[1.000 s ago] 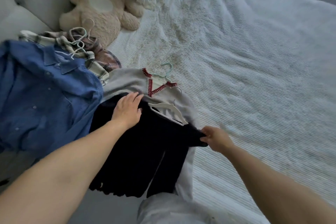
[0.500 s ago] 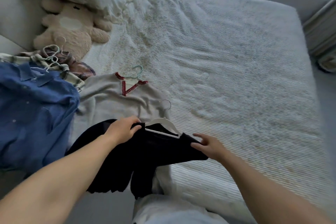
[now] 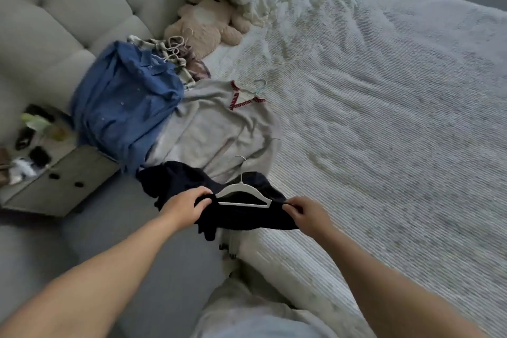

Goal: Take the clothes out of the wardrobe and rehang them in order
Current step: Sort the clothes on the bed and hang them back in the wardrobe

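1. your left hand (image 3: pixel 183 204) and right hand (image 3: pixel 307 212) each grip an edge of the dark garment (image 3: pixel 241 214) on its white hanger (image 3: pixel 242 195), at the bed's (image 3: pixel 384 132) near edge.
2. blue shirt (image 3: pixel 123 101) and grey sweater (image 3: pixel 216 129) lie beyond, by the tufted headboard (image 3: pixel 68 8).
3. a cluttered nightstand (image 3: pixel 60 184) stands left.

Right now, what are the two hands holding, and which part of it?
Both hold the dark garment on the white hanger: the left hand grips its left end, and the right hand pinches its right end with the fingers.
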